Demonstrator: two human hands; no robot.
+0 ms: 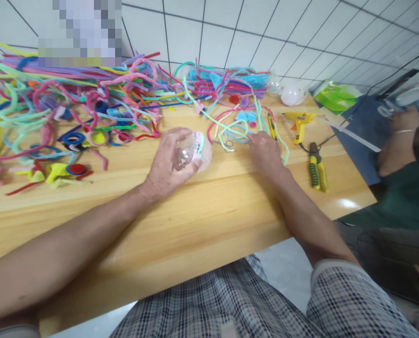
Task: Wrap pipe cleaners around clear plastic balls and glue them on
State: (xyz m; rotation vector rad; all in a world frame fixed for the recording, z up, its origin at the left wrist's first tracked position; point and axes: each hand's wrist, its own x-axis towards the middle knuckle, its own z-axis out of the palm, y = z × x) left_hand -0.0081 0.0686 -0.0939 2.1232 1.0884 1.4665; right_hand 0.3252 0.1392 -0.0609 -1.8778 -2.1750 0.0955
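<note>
My left hand (167,162) is wrapped round a clear plastic ball (205,157) just above the wooden table. Pale pink and mint-green strips show in or on the ball. My right hand (266,152) rests among loose pipe cleaners, its fingers drawn together and pointing left. Whatever is between those fingertips is hidden. Mint-green pipe cleaners (232,129) loop across the table beside it. A small pair of scissors (228,144) seems to lie under them, with its ring handles partly showing. A light blue fuzzy piece (246,116) sits just behind.
Heaped pipe cleaners (100,98) cover the table's back left. A yellow glue gun (302,126), pliers (317,168) and a yellow cutter knife (272,126) lie to the right. Clear balls (293,94) and a green packet (336,96) stand behind. A co-worker's arm (399,138) shows far right.
</note>
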